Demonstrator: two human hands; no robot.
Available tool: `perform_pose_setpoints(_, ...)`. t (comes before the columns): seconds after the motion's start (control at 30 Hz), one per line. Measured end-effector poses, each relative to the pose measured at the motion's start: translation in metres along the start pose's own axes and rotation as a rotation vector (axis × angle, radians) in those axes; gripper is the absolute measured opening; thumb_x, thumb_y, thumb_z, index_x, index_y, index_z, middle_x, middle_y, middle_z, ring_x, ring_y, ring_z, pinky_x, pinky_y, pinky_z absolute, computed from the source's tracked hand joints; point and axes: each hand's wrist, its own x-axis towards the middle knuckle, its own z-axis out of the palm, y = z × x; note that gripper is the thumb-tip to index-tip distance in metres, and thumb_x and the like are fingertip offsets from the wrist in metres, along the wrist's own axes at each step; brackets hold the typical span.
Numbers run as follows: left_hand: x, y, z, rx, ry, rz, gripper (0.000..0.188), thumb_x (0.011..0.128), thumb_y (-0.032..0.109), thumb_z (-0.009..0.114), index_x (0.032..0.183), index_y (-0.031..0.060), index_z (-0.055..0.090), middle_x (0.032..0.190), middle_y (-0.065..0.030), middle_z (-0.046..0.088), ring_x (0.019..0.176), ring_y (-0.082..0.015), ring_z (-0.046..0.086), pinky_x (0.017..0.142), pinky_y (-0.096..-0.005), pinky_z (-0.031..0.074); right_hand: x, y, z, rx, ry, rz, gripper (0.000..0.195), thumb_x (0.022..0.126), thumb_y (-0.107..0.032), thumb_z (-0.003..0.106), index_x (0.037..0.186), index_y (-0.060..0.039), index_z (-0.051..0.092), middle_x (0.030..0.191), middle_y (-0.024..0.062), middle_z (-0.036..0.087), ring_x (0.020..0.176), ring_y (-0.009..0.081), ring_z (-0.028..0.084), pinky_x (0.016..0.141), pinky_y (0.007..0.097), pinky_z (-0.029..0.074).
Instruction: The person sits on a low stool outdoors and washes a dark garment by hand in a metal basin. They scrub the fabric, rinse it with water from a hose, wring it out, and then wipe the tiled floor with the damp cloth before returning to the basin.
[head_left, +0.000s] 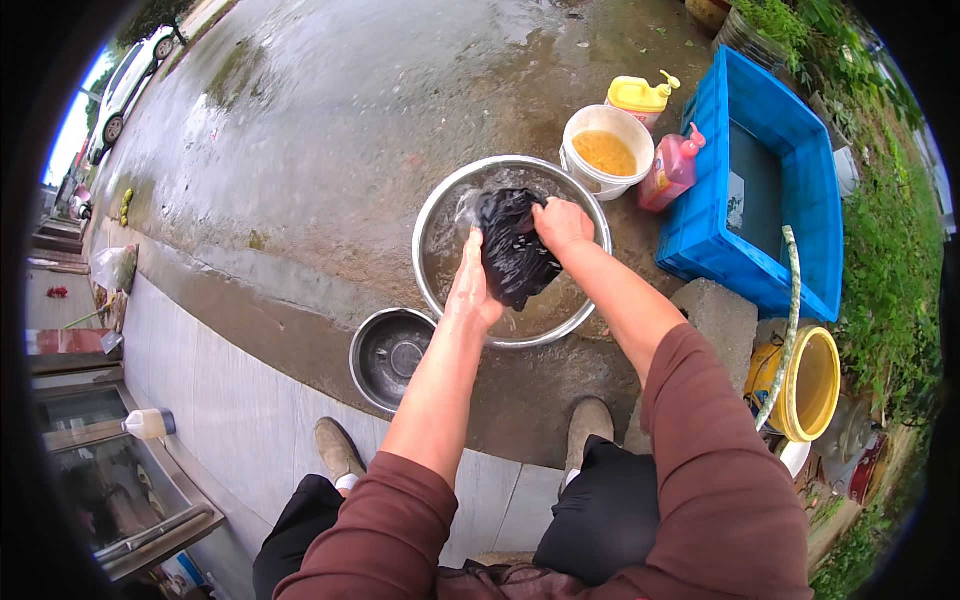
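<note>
Both of my hands hold a wet black cloth (517, 251) above a round metal basin (429, 279) of water. My left hand (474, 281) lies along the cloth's left side, wet, with the palm turned towards it; the far side of the cloth hides part of the fingers' contact. My right hand (561, 223) grips the cloth's upper right edge in closed fingers. Under the cloth the water looks stirred and slightly brownish.
Right of the basin stand a white bucket (571, 159) with yellowish contents, a yellow pump jug (634, 95), a pink pump bottle (670, 174) and a blue plastic crate (701, 217). A small dark bowl (371, 360) sits nearer me, and a concrete block (716, 319) is at right.
</note>
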Motion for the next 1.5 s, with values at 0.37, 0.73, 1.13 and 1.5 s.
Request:
perform_pose_setpoints(0.37, -0.007, 0.003, -0.044, 2.118, 0.324, 0.503, 0.064, 0.084, 0.01, 0.076, 0.144, 0.0236, 0.057, 0.163, -0.0258, 0.023, 0.121, -0.0487, 0.056, 0.107, -0.0497, 0.051, -0.054, 0.068, 0.015, -0.162, -0.003, -0.361, 0.079, 0.082, -0.042, 0.084, 0.15, -0.0179, 0.053, 0.158, 0.0177, 0.043, 0.147, 0.043, 0.04, 0.115, 0.0536, 0.043)
perform_pose_setpoints(0.73, 0.02, -0.017, -0.054, 2.563, -0.09, -0.349, 0.073, 0.091, 0.063, 0.066, 0.154, 0.0264, 0.057, 0.161, -0.0146, 0.049, 0.155, -0.0493, 0.027, 0.124, -0.0673, 0.018, -0.049, 0.063, 0.05, -0.602, -0.669, -0.373, 0.089, 0.091, -0.087, 0.045, 0.143, -0.0179, 0.066, 0.144, 0.016, 0.064, 0.136, 0.0353, 0.058, 0.115, 0.054, 0.041)
perform_pose_setpoints(1.13, -0.049, 0.08, -0.011, 1.916, -0.037, 0.257, 0.046, 0.099, 0.031, 0.063, 0.137, 0.0047, 0.065, 0.131, -0.0258, 0.067, 0.125, -0.0391, 0.064, 0.106, -0.0467, 0.05, -0.09, -0.033, -0.096, 0.122, -0.102, -0.461, 0.043, 0.091, -0.051, 0.074, 0.103, -0.0096, 0.076, 0.086, 0.0164, 0.076, 0.091, 0.0365, 0.075, 0.083, 0.0479, 0.056)
perform_pose_setpoints(1.5, -0.082, 0.082, 0.063, 1.221, -0.426, 0.553, 0.085, 0.071, 0.025, 0.097, 0.144, 0.0082, 0.056, 0.139, -0.01, 0.063, 0.127, -0.0228, 0.061, 0.109, -0.0404, 0.05, -0.157, -0.144, -0.216, 1.115, 0.075, -0.764, 0.027, 0.086, -0.02, 0.088, 0.099, -0.0067, 0.068, 0.089, 0.0001, 0.071, 0.079, 0.0044, 0.064, 0.07, 0.0221, 0.051)
